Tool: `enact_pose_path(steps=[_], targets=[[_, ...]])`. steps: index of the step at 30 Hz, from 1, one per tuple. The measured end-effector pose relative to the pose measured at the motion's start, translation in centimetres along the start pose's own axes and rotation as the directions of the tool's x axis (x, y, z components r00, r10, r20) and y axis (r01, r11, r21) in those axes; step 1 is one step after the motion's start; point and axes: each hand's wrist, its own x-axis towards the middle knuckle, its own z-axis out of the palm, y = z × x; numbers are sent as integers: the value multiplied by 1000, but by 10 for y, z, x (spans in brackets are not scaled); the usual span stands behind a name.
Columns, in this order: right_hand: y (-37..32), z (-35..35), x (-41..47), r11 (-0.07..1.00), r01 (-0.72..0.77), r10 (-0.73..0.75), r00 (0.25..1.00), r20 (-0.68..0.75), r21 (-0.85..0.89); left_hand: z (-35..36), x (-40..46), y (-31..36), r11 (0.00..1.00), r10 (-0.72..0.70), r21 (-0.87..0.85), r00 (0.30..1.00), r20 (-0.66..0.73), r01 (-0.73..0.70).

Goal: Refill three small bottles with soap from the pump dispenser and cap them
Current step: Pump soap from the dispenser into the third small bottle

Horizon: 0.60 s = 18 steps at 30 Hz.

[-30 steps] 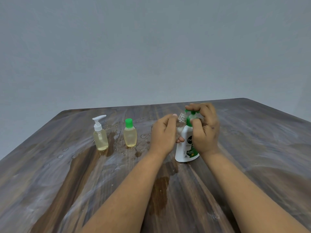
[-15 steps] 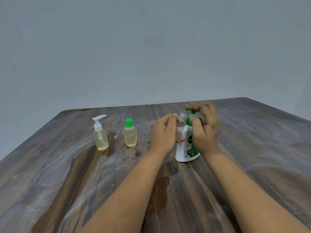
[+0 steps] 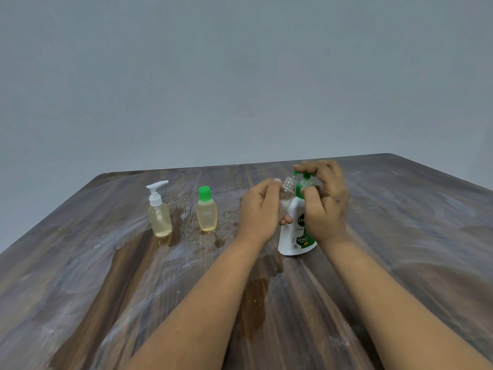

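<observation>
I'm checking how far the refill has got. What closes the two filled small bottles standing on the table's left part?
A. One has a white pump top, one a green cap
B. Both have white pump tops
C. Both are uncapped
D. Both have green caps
A: the farther-left small bottle wears a white pump top, and the small bottle beside it wears a green cap.

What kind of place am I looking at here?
Probably a plain room at home, set up as a small work spot: a worn, wet wooden table, a bare grey wall, and household soap bottles like the pump dispenser.
</observation>
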Motion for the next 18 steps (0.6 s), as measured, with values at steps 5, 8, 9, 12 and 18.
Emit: enact_pose_path(steps=[5, 8, 9, 12, 18], targets=[[2, 2, 0, 1000, -20, 20, 1000, -8, -7, 0, 0, 0, 1000, -3, -16, 1000, 3, 3], [2, 3, 1, 999, -37, 37, 999, -6, 4, 0, -1, 1, 1000, -6, -21, 1000, 6, 7], [2, 3, 1, 999, -32, 32, 999, -1, 5, 0, -1, 2, 1000, -10, -29, 1000, 7, 10], [0, 1, -2, 1000, 16, -15, 1000, 15, -8, 1, -1, 3, 999, -18, -47, 1000, 10, 18], [1, 1, -2, 1000, 2, -2, 1000, 4, -26, 1, -1, 2, 999, -22, -41, 1000, 5, 23]])
